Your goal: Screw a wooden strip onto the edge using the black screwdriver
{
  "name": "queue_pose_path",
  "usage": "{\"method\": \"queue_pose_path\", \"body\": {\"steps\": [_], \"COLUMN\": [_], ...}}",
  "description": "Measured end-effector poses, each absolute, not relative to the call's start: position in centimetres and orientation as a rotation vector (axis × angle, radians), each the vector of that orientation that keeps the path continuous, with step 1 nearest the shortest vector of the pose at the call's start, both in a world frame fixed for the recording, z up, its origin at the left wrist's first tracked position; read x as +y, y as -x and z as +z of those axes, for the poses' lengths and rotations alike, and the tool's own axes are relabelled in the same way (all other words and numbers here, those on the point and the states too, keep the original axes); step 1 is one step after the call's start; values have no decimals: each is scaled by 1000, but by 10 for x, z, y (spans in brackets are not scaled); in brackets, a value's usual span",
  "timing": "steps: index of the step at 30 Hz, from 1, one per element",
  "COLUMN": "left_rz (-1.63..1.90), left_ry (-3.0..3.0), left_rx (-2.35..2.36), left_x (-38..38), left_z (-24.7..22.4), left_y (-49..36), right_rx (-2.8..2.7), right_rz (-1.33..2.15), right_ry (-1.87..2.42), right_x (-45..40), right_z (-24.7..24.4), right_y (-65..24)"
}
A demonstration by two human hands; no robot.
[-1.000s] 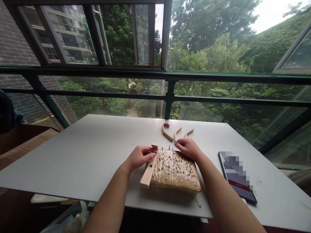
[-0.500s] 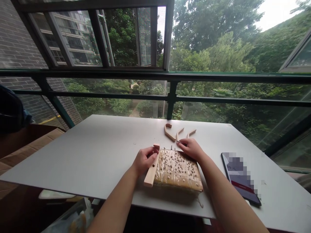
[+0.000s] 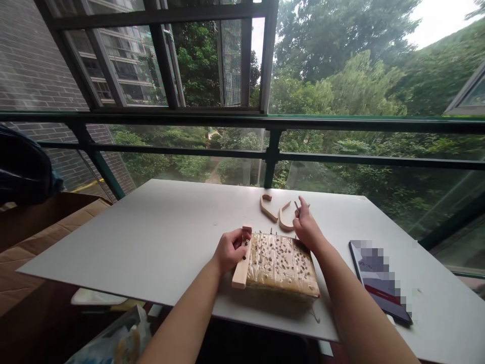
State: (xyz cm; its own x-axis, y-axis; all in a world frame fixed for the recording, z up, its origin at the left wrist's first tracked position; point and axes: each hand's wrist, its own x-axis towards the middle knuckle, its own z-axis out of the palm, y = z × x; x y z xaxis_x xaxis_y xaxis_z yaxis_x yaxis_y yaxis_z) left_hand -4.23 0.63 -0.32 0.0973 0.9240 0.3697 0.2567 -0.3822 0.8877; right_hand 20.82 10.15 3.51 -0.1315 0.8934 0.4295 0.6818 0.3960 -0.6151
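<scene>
My left hand [image 3: 230, 251] is closed around a pale wooden bar [image 3: 240, 277] with a raised end. A dark hole and a small shiny spot, perhaps a screw head, show along the bar. It lies along the left edge of a tape-wrapped block [image 3: 284, 287], whose top is studded with many small metal bits. Beyond the block's far right corner, my right hand [image 3: 307, 226] grips a thin metal tool [image 3: 297, 206], its exact kind too small to tell. Beside that hand lie a curved wooden piece [image 3: 285, 222] and a wooden hook [image 3: 267, 210]; another piece is mostly hidden behind the fingers.
A phone [image 3: 373, 275] lies on the white table [image 3: 151, 237] at the right. Several thin metal pieces stand at the block's far edge. Cardboard boxes [image 3: 76, 222] and a plastic bag [image 3: 113, 336] are at the left. A dark green railing [image 3: 189, 120] runs behind the table.
My right hand has lifted away from the block's far edge and moved right, over the wooden pieces, with the thin tool. My left hand still holds the bar. The view has shifted slightly.
</scene>
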Motion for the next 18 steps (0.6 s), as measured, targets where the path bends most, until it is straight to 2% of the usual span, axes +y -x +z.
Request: {"method": "queue_pose_path", "body": {"steps": [4, 7, 9, 12, 14, 18], "left_rz": [1334, 1320, 1304, 1277, 1279, 1299], "left_ry": [-1695, -1678, -1663, -1645, -1647, -1670], "left_rx": [1180, 1171, 1149, 1118, 1116, 1146], "left_x": [9, 9, 9, 8, 7, 8], "left_z": [-8, -8, -6, -3, -2, -3], "left_y": [42, 42, 41, 40, 40, 39], "right_rx": [-1763, -1675, -1584, -1416, -1371, -1397], "right_rz": [260, 364, 578, 1253, 1581, 1779], "right_ry": [1143, 965, 872, 601, 426, 368], "right_x": [101, 85, 68, 42, 28, 10], "right_z": [40, 54, 65, 79, 85, 88], "right_y": [-213, -206, -195, -174, -163, -162]}}
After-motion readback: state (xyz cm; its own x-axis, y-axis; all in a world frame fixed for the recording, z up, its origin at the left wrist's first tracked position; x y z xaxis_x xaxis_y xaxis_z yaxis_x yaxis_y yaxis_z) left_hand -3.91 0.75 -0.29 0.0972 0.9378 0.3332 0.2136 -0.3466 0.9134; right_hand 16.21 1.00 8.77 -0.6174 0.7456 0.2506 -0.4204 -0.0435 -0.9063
